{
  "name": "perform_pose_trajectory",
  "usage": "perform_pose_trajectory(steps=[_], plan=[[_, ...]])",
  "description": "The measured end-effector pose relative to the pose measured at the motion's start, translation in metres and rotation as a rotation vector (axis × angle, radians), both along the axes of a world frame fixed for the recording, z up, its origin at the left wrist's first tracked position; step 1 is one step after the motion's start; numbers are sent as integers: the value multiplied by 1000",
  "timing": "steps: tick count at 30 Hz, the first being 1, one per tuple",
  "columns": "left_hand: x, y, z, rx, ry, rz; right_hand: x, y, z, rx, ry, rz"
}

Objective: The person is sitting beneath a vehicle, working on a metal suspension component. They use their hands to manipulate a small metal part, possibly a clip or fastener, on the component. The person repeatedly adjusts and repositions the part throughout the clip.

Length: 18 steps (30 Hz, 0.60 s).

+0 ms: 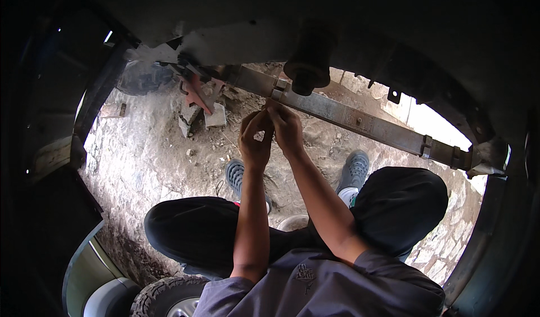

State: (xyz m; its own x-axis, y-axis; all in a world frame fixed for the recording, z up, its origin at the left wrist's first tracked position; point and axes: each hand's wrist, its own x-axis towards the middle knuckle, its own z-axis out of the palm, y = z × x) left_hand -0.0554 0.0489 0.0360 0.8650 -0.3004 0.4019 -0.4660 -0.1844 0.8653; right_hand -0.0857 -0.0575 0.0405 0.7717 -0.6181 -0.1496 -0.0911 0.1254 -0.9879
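We see the metal bar (332, 113) slanting across above a dirt floor (163, 159), its clip (278, 90) nearer the bar's left end. At the lower edge just below that clip, our left hand (255, 138) curls, thumb and fingers nearly ringed; our right hand (287, 129) folds against it. We cannot tell what either pinches.

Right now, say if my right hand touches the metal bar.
Cannot tell: in the head view, your right hand is at the metal bar; neither contact nor gap shows plainly.
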Motion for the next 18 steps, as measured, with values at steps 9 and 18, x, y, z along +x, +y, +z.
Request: perform_pose_trajectory(steps=[9,18], plan=[[5,5,-8,-29,286,84,4,-3,-10,367,-149,-33],[11,18,-3,-172,515,23,6,3,-19,595,-245,51]])
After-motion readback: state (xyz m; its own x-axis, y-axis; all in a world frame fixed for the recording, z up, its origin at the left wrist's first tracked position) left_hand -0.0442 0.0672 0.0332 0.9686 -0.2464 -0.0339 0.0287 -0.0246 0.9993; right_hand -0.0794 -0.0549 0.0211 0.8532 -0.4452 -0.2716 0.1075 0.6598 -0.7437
